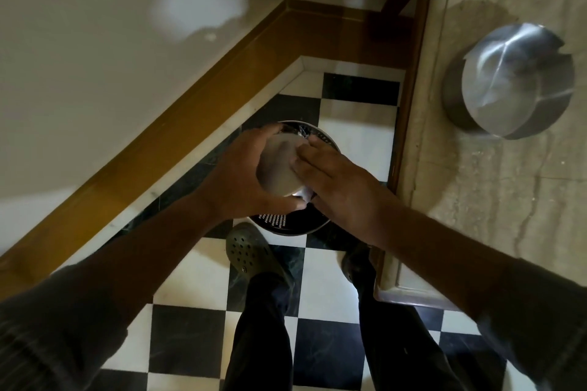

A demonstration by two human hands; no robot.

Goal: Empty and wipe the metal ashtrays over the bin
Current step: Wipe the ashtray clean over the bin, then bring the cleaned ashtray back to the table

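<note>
My left hand (241, 174) grips a round metal ashtray (278, 165) by its rim and holds it over a perforated metal bin (279, 220) on the floor. My right hand (336, 181) lies flat against the ashtray's right side and presses a white tissue (306, 195) onto it; only a small corner of the tissue shows below the fingers. A second round metal ashtray (514, 79) rests on the stone counter at the right.
The bin stands on a black and white checkered floor (187, 333) in a corner edged by a wooden baseboard (197, 98). My feet, one in a green clog (251, 251), stand just behind the bin. The stone counter (495, 200) runs along the right.
</note>
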